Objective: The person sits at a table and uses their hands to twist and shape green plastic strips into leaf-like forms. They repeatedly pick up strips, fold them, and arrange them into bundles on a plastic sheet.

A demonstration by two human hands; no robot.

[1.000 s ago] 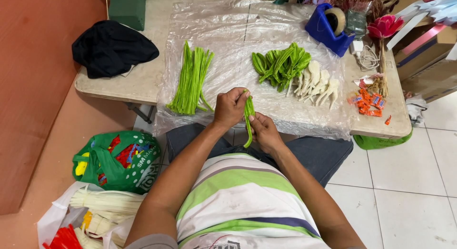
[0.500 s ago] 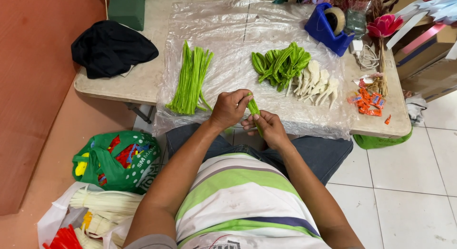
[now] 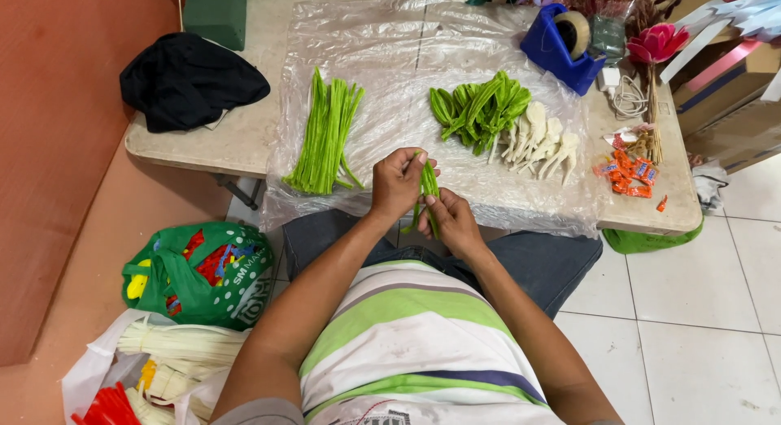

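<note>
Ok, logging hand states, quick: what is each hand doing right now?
Left hand: closed on the green strip, upper part.
Right hand: closed on the same green strip, lower down.

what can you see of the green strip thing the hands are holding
The green strip is a narrow, bright green piece, like the loose straight ones piled on the plastic sheet; its material cannot be told for sure. It appears folded or doubled, standing roughly upright over the table's near edge, its lower end hanging below the fingers. The left hand pinches its upper part and the right hand grips it lower down.
</note>
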